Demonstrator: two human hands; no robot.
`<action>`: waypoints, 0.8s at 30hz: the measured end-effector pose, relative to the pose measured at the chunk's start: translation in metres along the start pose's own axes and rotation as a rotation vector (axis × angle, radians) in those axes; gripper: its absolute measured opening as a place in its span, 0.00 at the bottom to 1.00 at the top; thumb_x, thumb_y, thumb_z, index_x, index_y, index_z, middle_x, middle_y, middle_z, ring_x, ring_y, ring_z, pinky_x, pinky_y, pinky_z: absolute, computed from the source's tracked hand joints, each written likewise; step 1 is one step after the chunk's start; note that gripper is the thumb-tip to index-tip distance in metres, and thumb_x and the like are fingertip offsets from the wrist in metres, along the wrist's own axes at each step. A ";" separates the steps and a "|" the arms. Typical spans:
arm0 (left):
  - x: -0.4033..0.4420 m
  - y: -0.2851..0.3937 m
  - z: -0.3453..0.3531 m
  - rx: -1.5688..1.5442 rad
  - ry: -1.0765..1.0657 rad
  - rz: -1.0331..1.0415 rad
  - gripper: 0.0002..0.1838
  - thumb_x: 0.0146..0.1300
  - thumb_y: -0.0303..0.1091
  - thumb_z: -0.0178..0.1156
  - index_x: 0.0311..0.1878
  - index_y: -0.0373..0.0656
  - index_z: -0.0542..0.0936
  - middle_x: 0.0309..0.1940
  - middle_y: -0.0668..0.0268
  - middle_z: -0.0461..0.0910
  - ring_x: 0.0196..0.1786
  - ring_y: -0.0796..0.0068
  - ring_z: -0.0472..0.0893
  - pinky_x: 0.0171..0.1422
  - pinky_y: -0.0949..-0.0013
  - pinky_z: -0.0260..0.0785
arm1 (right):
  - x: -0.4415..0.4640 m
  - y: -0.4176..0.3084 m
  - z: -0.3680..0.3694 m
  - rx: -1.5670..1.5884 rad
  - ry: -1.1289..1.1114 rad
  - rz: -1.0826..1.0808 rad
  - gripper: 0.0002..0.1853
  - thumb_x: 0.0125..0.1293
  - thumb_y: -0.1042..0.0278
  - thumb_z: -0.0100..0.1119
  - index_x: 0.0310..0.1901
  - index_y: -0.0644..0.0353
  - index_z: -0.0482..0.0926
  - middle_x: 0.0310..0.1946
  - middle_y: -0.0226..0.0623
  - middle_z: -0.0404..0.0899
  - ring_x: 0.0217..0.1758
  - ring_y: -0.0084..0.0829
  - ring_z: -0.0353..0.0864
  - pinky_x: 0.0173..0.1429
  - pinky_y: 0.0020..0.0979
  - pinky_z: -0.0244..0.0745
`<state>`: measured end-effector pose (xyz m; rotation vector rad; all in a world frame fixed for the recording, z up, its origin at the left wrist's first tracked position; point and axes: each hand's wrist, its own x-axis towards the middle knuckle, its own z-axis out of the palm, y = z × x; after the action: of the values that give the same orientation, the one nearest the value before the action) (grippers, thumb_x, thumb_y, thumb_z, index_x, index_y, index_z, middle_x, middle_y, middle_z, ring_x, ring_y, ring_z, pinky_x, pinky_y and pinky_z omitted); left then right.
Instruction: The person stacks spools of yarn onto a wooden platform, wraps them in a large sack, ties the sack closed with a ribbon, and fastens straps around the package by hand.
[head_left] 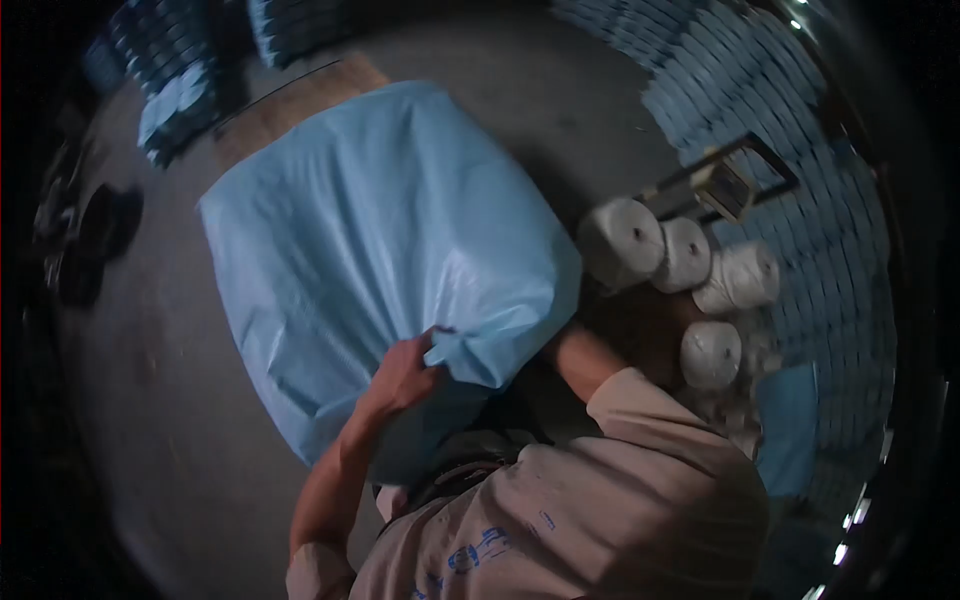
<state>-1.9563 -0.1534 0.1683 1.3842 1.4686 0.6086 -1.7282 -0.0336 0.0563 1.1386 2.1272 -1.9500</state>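
A large blue plastic-looking bale or filled sack (370,230) stands directly in front of me, its covering creased and bunched near my body. My left hand (405,370) is closed around a gathered fold (462,355) of this blue covering on the near side. My right forearm (585,362) reaches down along the bale's right side. The right hand itself is hidden behind the bale, so its fingers do not show. What lies inside the covering cannot be seen.
Several white twine spools (712,355) stand to my right, beside a dark frame-like object (745,180). Stacks of blue bundles (830,290) line the right side, with more stacks (175,105) at the back left. A brown board (300,105) lies behind the bale.
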 end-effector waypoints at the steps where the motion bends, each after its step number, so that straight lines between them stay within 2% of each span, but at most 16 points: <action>1: 0.007 -0.048 0.028 -0.044 0.021 -0.064 0.25 0.66 0.38 0.64 0.65 0.39 0.79 0.39 0.43 0.86 0.48 0.39 0.85 0.55 0.51 0.76 | -0.024 0.016 -0.008 -0.132 -0.130 0.060 0.34 0.68 0.46 0.70 0.69 0.60 0.79 0.58 0.44 0.86 0.58 0.34 0.83 0.64 0.40 0.76; 3: 0.014 -0.091 0.058 -0.389 0.249 -0.217 0.23 0.68 0.39 0.63 0.63 0.39 0.81 0.45 0.46 0.88 0.51 0.54 0.87 0.59 0.57 0.75 | -0.075 0.051 -0.042 -0.298 -0.497 0.218 0.33 0.69 0.44 0.69 0.67 0.59 0.81 0.56 0.44 0.86 0.56 0.33 0.85 0.62 0.39 0.78; 5: 0.031 -0.128 0.066 -0.446 0.251 -0.397 0.20 0.66 0.37 0.64 0.58 0.37 0.84 0.43 0.47 0.88 0.50 0.66 0.86 0.56 0.57 0.76 | -0.133 0.091 -0.114 -0.327 -0.717 0.527 0.32 0.69 0.43 0.69 0.66 0.59 0.83 0.55 0.44 0.87 0.54 0.31 0.86 0.59 0.38 0.80; 6: 0.032 -0.136 0.064 -0.432 0.237 -0.399 0.20 0.66 0.37 0.64 0.58 0.37 0.84 0.43 0.47 0.88 0.50 0.66 0.86 0.56 0.57 0.76 | -0.170 0.113 -0.164 -0.360 -0.551 0.742 0.26 0.63 0.49 0.75 0.56 0.58 0.89 0.49 0.40 0.90 0.48 0.32 0.89 0.52 0.37 0.81; 7: 0.034 -0.141 0.060 -0.166 0.142 -0.363 0.18 0.65 0.35 0.64 0.55 0.36 0.84 0.41 0.49 0.87 0.47 0.69 0.85 0.53 0.57 0.76 | -0.211 0.131 -0.218 -0.617 -0.058 0.605 0.28 0.65 0.48 0.74 0.59 0.60 0.86 0.43 0.43 0.90 0.47 0.41 0.90 0.52 0.45 0.82; 8: 0.040 -0.138 0.059 0.101 0.047 -0.318 0.16 0.63 0.33 0.64 0.52 0.35 0.85 0.38 0.50 0.86 0.45 0.71 0.84 0.50 0.56 0.76 | -0.230 0.189 -0.280 -0.592 0.171 0.498 0.23 0.65 0.53 0.73 0.54 0.62 0.86 0.44 0.49 0.89 0.49 0.48 0.89 0.52 0.47 0.82; 9: 0.044 -0.118 0.058 0.083 0.126 -0.261 0.15 0.62 0.32 0.63 0.49 0.34 0.85 0.36 0.50 0.85 0.41 0.70 0.83 0.46 0.56 0.75 | -0.251 0.179 -0.314 -0.685 0.696 0.558 0.27 0.65 0.55 0.72 0.60 0.64 0.82 0.55 0.55 0.85 0.56 0.54 0.87 0.56 0.50 0.82; 10: 0.043 -0.101 0.060 0.061 0.208 -0.207 0.13 0.61 0.31 0.62 0.46 0.33 0.84 0.33 0.51 0.84 0.36 0.68 0.82 0.42 0.55 0.74 | -0.255 0.208 -0.357 -0.910 0.923 0.560 0.40 0.64 0.55 0.73 0.74 0.64 0.70 0.69 0.57 0.76 0.68 0.57 0.79 0.66 0.51 0.78; 12: 0.041 -0.145 0.056 0.185 0.421 -0.245 0.13 0.61 0.30 0.60 0.46 0.34 0.84 0.30 0.56 0.82 0.32 0.69 0.79 0.39 0.58 0.72 | -0.261 0.223 -0.416 -1.092 1.068 0.441 0.52 0.61 0.52 0.76 0.81 0.60 0.58 0.77 0.55 0.67 0.76 0.59 0.69 0.77 0.54 0.69; 14: 0.044 -0.078 0.042 0.011 0.502 -0.324 0.13 0.62 0.30 0.58 0.46 0.33 0.83 0.30 0.61 0.80 0.33 0.71 0.78 0.39 0.60 0.70 | -0.253 0.236 -0.452 -1.019 0.993 0.477 0.55 0.59 0.50 0.78 0.81 0.60 0.57 0.78 0.54 0.66 0.78 0.58 0.66 0.79 0.54 0.65; 16: 0.046 -0.062 0.022 -0.021 0.540 -0.439 0.15 0.62 0.30 0.56 0.49 0.33 0.82 0.32 0.64 0.80 0.36 0.73 0.77 0.39 0.63 0.69 | -0.245 0.247 -0.468 -0.961 0.909 0.497 0.57 0.56 0.48 0.79 0.82 0.59 0.57 0.79 0.52 0.64 0.80 0.57 0.63 0.81 0.55 0.61; 18: 0.040 -0.077 0.002 0.129 0.644 -0.376 0.16 0.64 0.31 0.57 0.52 0.33 0.81 0.37 0.63 0.81 0.40 0.73 0.79 0.44 0.64 0.71 | -0.245 0.255 -0.468 -1.019 1.080 0.396 0.60 0.52 0.46 0.81 0.81 0.61 0.58 0.79 0.53 0.64 0.81 0.55 0.62 0.79 0.56 0.61; 20: 0.050 -0.038 0.001 0.310 0.781 -0.241 0.18 0.64 0.32 0.58 0.54 0.32 0.80 0.41 0.61 0.82 0.43 0.69 0.79 0.50 0.62 0.73 | -0.246 0.267 -0.454 -0.909 1.140 0.337 0.61 0.51 0.46 0.81 0.81 0.61 0.58 0.78 0.53 0.65 0.79 0.57 0.63 0.78 0.55 0.62; 21: 0.054 -0.022 -0.009 0.167 0.649 -0.307 0.22 0.65 0.33 0.58 0.59 0.30 0.80 0.47 0.56 0.85 0.48 0.62 0.82 0.58 0.59 0.73 | -0.248 0.275 -0.440 -0.996 1.202 0.344 0.61 0.50 0.45 0.81 0.81 0.61 0.57 0.78 0.53 0.66 0.77 0.59 0.65 0.78 0.55 0.62; 22: 0.057 -0.025 -0.010 0.169 0.665 -0.314 0.22 0.65 0.33 0.58 0.59 0.30 0.80 0.47 0.56 0.85 0.48 0.62 0.82 0.58 0.59 0.73 | -0.246 0.270 -0.427 -1.080 1.263 0.351 0.62 0.49 0.45 0.82 0.82 0.60 0.57 0.77 0.53 0.68 0.74 0.61 0.67 0.78 0.56 0.62; 24: 0.066 -0.032 -0.012 0.256 0.791 -0.252 0.25 0.65 0.34 0.59 0.62 0.30 0.80 0.52 0.50 0.87 0.52 0.55 0.85 0.61 0.55 0.74 | -0.248 0.253 -0.431 -0.992 1.085 0.486 0.64 0.49 0.45 0.82 0.83 0.60 0.56 0.74 0.54 0.72 0.70 0.63 0.70 0.78 0.55 0.62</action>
<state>-1.9719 -0.0952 0.1240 1.1578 2.3773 0.8804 -1.2265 0.2100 0.0530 2.2648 2.2295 0.1334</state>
